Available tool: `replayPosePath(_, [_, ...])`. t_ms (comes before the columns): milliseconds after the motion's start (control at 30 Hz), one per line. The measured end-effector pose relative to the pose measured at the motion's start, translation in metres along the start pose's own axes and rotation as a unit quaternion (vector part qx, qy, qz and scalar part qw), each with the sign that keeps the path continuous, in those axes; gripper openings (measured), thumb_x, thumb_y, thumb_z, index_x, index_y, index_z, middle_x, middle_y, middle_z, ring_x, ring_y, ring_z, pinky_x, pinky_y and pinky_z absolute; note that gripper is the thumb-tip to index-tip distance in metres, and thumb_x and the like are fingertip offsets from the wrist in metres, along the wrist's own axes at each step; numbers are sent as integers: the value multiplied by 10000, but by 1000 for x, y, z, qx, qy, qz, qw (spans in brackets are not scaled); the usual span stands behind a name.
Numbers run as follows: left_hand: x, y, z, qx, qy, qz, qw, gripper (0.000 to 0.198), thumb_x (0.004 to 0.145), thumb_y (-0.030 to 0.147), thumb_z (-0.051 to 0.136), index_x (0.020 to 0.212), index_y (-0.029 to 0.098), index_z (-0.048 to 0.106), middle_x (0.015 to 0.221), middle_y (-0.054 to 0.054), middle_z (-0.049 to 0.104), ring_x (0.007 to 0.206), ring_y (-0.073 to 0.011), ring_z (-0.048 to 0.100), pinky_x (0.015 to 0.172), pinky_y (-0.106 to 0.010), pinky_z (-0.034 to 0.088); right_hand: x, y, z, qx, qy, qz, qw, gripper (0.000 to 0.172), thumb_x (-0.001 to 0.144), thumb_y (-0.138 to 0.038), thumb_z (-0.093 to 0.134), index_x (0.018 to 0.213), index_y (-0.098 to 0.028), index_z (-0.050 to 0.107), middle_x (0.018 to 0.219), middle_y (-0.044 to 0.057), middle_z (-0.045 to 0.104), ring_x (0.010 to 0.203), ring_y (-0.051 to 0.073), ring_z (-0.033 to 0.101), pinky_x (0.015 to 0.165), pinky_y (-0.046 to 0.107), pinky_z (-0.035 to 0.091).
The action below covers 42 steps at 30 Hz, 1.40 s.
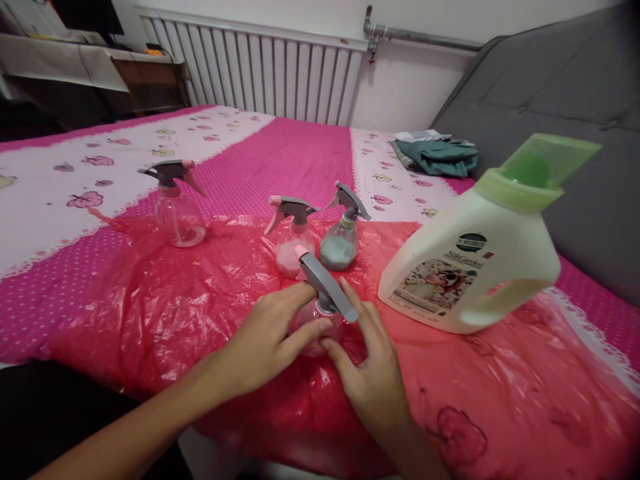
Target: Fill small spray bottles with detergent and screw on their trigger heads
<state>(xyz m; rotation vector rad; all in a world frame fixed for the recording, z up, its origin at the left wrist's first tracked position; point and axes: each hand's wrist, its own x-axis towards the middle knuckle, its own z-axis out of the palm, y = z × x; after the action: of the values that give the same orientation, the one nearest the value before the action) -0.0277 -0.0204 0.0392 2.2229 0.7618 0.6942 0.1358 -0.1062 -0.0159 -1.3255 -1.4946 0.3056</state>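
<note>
Both my hands are around a small spray bottle (326, 288) with a grey trigger head, a pink nozzle tip and a clear pinkish body. My left hand (273, 333) grips its body from the left, thumb across the front. From the right, my right hand (373, 360) closes on the same bottle, its thumb low on the body and fingers near the head. Just behind stand a pink spray bottle (295, 250) with whitish contents and a green-collared spray bottle (340, 247) with cloudy contents. Farther left, another clear pink spray bottle (180, 217) stands upright.
A large detergent jug (480, 260) with a green cap stands to the right. Red plastic sheeting (165, 300) covers the front of the bed (300, 153). Folded clothes (435, 155) lie by the grey headboard (550, 87). A radiator (260, 67) lines the back wall.
</note>
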Motion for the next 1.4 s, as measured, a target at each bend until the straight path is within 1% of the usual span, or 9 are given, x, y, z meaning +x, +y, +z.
replayPosePath(133, [1,0,-4,-9,-14,-3,1000,213,1051,414,542,1075,228,644,1013,-5,735,947,-220,702,833,-334,526,0,1,1,4,2,-7,1000,679,966,-172,617,1568,-400,401,1290,-9,605,1165,153,619,965,255,570])
replayPosePath(267, [1,-2,-5,23,-10,-10,1000,243,1054,432,515,1055,221,636,1000,-28,732,958,-246,709,857,-384,546,0,-1,3,13,5,-6,1000,624,982,-179,604,1541,-392,429,1302,-8,600,1190,150,610,992,259,567])
replayPosePath(500, [-1,-9,3,28,46,-1,999,261,1024,431,580,1189,239,644,1175,-57,762,1054,-270,727,918,-415,579,-4,7,7,-32,-12,-20,999,668,961,-215,657,1565,-332,395,1330,50,586,1226,226,598,1039,394,572])
replayPosePath(667, [0,-8,0,34,28,0,999,260,1021,391,585,1230,242,629,1216,-52,752,1117,-270,714,957,-412,571,-6,13,7,-68,-1,-35,997,653,958,-270,667,1551,-292,394,1453,84,522,1357,270,517,1129,483,511])
replayPosePath(833, [1,-7,-2,30,20,-6,999,240,1031,385,560,1206,231,619,1183,-57,744,1099,-269,712,934,-405,572,-4,13,6,-48,-13,-25,998,621,954,-255,660,1526,-286,421,1440,73,538,1338,246,543,1103,435,539])
replayPosePath(1000, [0,-4,-1,39,39,12,998,214,1036,350,547,1209,233,594,1213,-61,714,1126,-256,683,977,-409,556,-7,14,9,-45,-23,-7,999,677,945,-238,636,1567,-289,375,1500,80,494,1394,266,499,1152,490,497])
replayPosePath(1100, [-1,-1,-3,32,40,14,999,223,1033,377,550,1196,231,592,1208,-65,711,1115,-259,679,993,-427,551,-9,15,11,-38,-25,-2,999,671,950,-244,620,1572,-290,374,1502,86,492,1405,272,490,1157,506,488])
replayPosePath(1300, [0,-2,-4,23,30,51,998,284,1062,367,524,1321,279,602,1370,-56,666,1295,-270,615,1104,-458,506,-9,14,11,-3,-38,46,998,612,933,-262,647,1514,-260,453,1440,93,550,1354,274,534,1154,514,479])
replayPosePath(1400, [0,-6,-2,35,20,64,997,311,1068,356,517,1359,290,603,1394,-55,656,1321,-267,603,1128,-466,495,-8,13,10,11,-40,64,997,616,924,-269,650,1510,-252,460,1425,96,566,1321,274,561,1127,510,497])
